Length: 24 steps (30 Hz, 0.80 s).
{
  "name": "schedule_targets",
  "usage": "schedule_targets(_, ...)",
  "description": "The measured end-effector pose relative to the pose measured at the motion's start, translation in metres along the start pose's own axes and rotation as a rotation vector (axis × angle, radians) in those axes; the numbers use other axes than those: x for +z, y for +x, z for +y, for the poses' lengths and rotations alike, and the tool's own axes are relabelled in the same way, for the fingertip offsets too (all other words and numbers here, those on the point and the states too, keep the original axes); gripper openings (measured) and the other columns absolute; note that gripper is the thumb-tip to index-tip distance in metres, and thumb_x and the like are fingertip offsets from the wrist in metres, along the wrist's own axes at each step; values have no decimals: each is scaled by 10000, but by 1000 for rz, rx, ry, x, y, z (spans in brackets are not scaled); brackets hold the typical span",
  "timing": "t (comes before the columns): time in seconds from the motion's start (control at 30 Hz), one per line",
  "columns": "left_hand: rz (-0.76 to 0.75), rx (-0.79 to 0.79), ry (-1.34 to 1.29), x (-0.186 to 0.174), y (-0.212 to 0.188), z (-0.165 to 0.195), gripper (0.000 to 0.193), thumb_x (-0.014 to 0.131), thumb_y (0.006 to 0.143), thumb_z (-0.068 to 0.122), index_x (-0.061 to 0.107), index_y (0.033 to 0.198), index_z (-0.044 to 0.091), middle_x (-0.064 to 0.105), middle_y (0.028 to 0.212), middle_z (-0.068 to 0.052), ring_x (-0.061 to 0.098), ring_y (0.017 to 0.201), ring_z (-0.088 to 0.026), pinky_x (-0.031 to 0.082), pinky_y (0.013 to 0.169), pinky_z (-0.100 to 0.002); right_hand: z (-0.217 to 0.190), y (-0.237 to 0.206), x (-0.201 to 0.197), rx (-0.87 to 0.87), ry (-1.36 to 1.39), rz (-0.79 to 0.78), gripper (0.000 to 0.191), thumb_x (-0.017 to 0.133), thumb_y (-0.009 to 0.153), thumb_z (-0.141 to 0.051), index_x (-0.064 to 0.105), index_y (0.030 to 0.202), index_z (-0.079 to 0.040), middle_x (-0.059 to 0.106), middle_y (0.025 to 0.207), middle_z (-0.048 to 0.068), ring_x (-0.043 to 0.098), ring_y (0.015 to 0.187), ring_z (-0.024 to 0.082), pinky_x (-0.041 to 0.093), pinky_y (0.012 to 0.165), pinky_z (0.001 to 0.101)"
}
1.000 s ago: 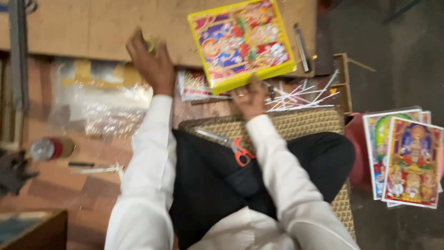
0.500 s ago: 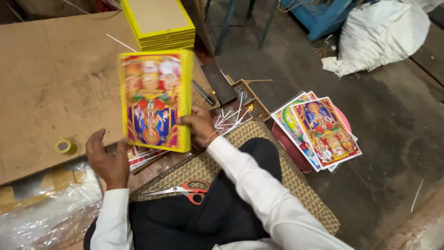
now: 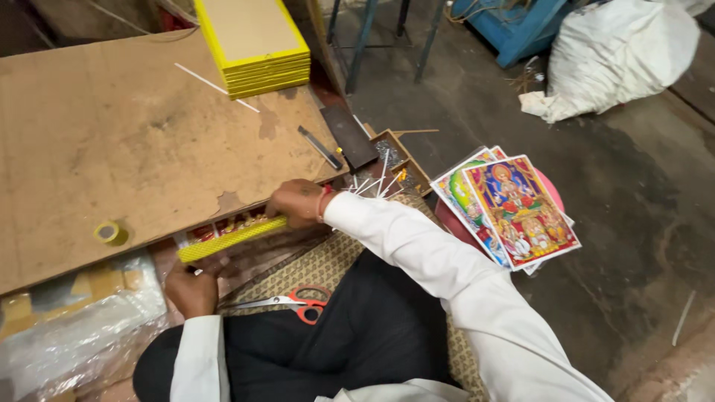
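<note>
At the front edge of the bench [image 3: 112, 141], the yellow framed picture [image 3: 231, 240] now lies tipped over so only its thin yellow side shows. Half a second ago it stood up tall with its bright painted face toward the camera, and a second ago it was held up over the bench. So it has been turned and brought down low, close to the person's lap, and it looks ready to be worked on along its edge. The right hand [image 3: 298, 202] has its fingers curled tight around the right end of the frame. The left hand [image 3: 192, 290] sits under the left end, near the front edge of the bench; its fingers are bent, but whether they grip the frame or only prop it up cannot be told. The frame looks long, flat and thin from this side, with a bumpy yellow rim and a peek of red and gold along its top. Red scissors [image 3: 294, 302] lie on the person's lap, just below the frame. A small roll of yellow tape [image 3: 110, 233] rests on the bench near its left front part. A stack of yellow frames [image 3: 253, 45] sits at the far edge. Colourful picture prints [image 3: 510, 208] lie on the floor off to the right.
</note>
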<state>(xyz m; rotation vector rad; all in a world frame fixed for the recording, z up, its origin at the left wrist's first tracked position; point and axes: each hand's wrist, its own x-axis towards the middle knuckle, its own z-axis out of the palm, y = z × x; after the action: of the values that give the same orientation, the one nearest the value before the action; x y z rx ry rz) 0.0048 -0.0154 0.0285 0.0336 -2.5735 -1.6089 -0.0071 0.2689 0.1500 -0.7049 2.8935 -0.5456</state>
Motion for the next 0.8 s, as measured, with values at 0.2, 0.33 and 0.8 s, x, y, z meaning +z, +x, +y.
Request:
schedule_targets(0.2, 257, 368, 187, -30, -21, 54, 664, 740, 699, 53, 592, 1334, -71, 608, 1215, -278, 567, 1138, -423, 450, 994, -510, 18, -3, 22, 58, -20, -105, 427, 723, 674, -77, 797, 1080, -190, 750, 955, 171, 712, 921, 381, 555, 817, 468)
schedule_targets(0.33, 18, 640, 239, -25, -28, 104, 527, 706, 857, 175, 606, 1354, 32, 587, 1398, -198, 545, 1306, -378, 334, 1181, -554, 13, 0, 17, 36, -71, -132, 387, 727, 706, -115, 809, 1070, -219, 753, 951, 157, 710, 927, 384, 550, 813, 474)
schedule_targets(0.8, -431, 407, 484, 34, 16, 121, 158, 782, 828, 270, 778, 869, 118, 729, 844, -182, 696, 815, -397, 524, 727, -524, 5, -12, 5, 105, 35, -82, 497, 914, 605, -279, 795, 1081, -202, 768, 987, 105, 720, 950, 329, 552, 827, 428)
